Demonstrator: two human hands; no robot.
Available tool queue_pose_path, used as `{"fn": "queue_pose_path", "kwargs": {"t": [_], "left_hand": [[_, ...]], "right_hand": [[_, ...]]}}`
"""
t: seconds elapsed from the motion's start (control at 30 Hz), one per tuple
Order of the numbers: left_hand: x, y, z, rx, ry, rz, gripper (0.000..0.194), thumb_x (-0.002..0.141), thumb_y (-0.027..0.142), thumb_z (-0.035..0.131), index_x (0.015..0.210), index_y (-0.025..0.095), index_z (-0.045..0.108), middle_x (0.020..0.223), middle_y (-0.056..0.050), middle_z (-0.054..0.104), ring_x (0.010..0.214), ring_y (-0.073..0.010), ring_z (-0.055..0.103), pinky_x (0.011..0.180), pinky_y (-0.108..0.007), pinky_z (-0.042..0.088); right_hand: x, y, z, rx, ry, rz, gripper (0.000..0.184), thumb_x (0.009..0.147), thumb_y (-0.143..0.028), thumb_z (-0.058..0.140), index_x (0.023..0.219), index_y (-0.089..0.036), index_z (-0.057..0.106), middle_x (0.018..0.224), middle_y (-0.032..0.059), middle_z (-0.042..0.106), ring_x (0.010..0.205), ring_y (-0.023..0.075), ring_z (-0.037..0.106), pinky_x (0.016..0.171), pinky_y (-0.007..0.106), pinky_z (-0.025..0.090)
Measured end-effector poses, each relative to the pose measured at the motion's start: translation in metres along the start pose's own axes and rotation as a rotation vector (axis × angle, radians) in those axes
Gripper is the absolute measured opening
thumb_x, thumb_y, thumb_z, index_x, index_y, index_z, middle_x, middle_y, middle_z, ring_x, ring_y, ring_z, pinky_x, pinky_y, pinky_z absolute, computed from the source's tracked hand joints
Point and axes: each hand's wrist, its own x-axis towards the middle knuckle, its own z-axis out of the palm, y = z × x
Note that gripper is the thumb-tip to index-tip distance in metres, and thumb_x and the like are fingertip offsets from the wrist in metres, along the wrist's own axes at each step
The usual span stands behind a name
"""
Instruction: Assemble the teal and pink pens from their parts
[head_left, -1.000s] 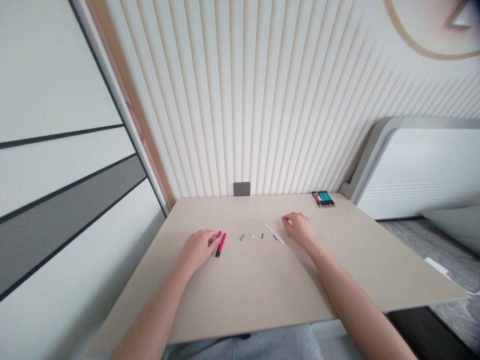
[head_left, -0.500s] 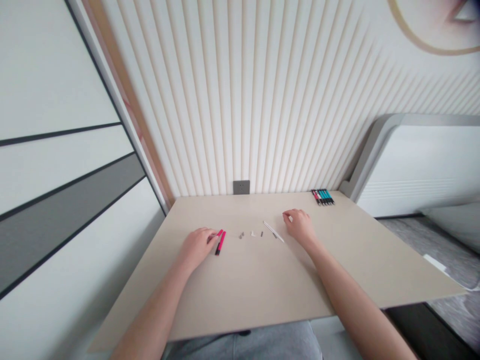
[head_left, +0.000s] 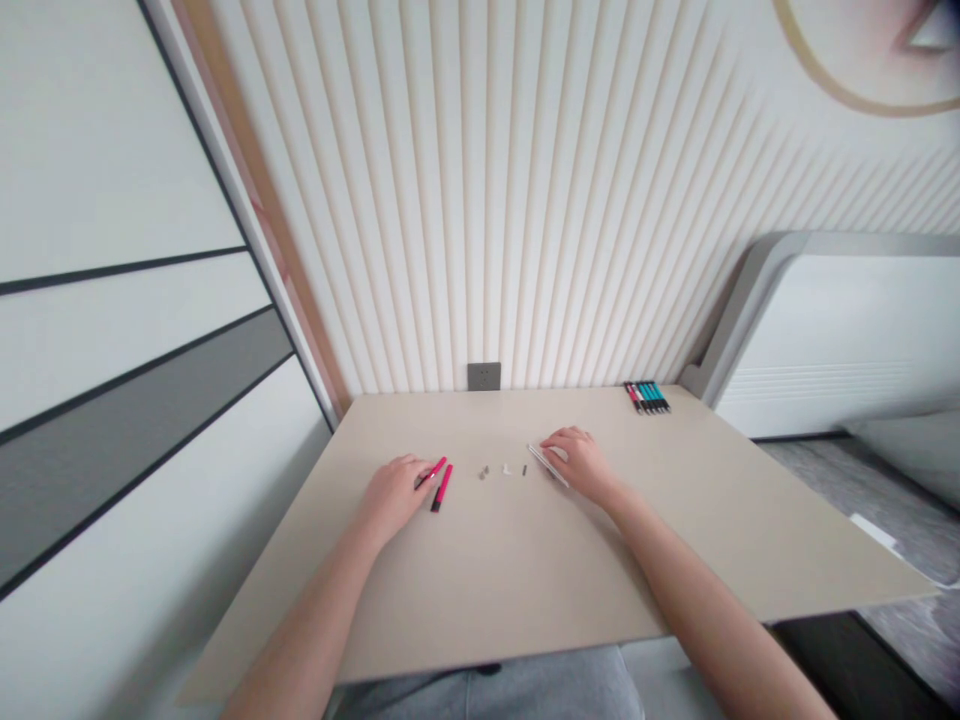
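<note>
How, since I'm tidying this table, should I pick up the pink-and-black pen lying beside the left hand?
Pinch the pink-and-black pen around its middle, across the slim barrel, coming from above and the right. It lies flat on the table, while the left hand and a second pen sit close on its left.

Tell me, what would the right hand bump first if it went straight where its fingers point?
The right hand would meet the thin white stick first; its fingertips may be touching it, hard to tell.

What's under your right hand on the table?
A slim white stick lies partly under the right hand. Its two ends show, but the fingers cover its middle, so anything else beneath the palm cannot be seen.
</note>
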Motion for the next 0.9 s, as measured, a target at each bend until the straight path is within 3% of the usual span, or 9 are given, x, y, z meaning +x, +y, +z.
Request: {"fn": "queue_pose_path", "kwargs": {"t": [0.17, 0.4, 0.57, 0.9], "left_hand": [[0.002, -0.003, 0.005, -0.056, 0.073, 0.020, 0.028, 0.096, 0.025, 0.043, 0.100, 0.020, 0.070, 0.092, -0.007, 0.066, 0.087, -0.0215, 0.061, 0.079, -0.032, 0.044], [0.003, 0.015, -0.002, -0.122, 0.206, 0.272, 0.024, 0.098, 0.025, 0.042, 0.103, 0.019, 0.065, 0.100, -0.008, 0.062, 0.094, -0.0207, 0.056, 0.087, -0.036, 0.045], [0.003, 0.025, -0.007, -0.121, 0.174, 0.345, 0.020, 0.097, 0.025, 0.046, 0.103, 0.020, 0.064, 0.102, -0.007, 0.064, 0.098, -0.0214, 0.055, 0.090, -0.038, 0.044], [0.002, 0.023, 0.005, -0.252, 0.109, 0.287, 0.022, 0.095, 0.021, 0.048, 0.114, 0.022, 0.060, 0.106, -0.006, 0.060, 0.100, -0.0191, 0.057, 0.092, -0.034, 0.046]], "right_hand": [[-0.002, -0.021, 0.009, 0.022, -0.022, -0.116, 0.024, 0.095, -0.030, 0.048, 0.107, -0.024, 0.069, 0.104, 0.0069, 0.068, 0.100, 0.0210, 0.056, 0.089, 0.036, 0.038], [0.002, -0.049, 0.022, -0.002, -0.039, -0.112, 0.026, 0.093, -0.041, 0.053, 0.099, -0.023, 0.071, 0.105, 0.0080, 0.066, 0.102, 0.0213, 0.054, 0.090, 0.037, 0.036], [0.002, -0.056, 0.027, 0.052, -0.045, -0.077, 0.021, 0.091, -0.037, 0.057, 0.088, -0.022, 0.072, 0.100, 0.0060, 0.068, 0.099, 0.0204, 0.055, 0.089, 0.037, 0.035], [-0.001, -0.051, 0.021, 0.296, -0.067, -0.111, 0.018, 0.093, -0.028, 0.054, 0.088, -0.021, 0.070, 0.089, 0.0051, 0.072, 0.087, 0.0189, 0.062, 0.085, 0.034, 0.042]]}}
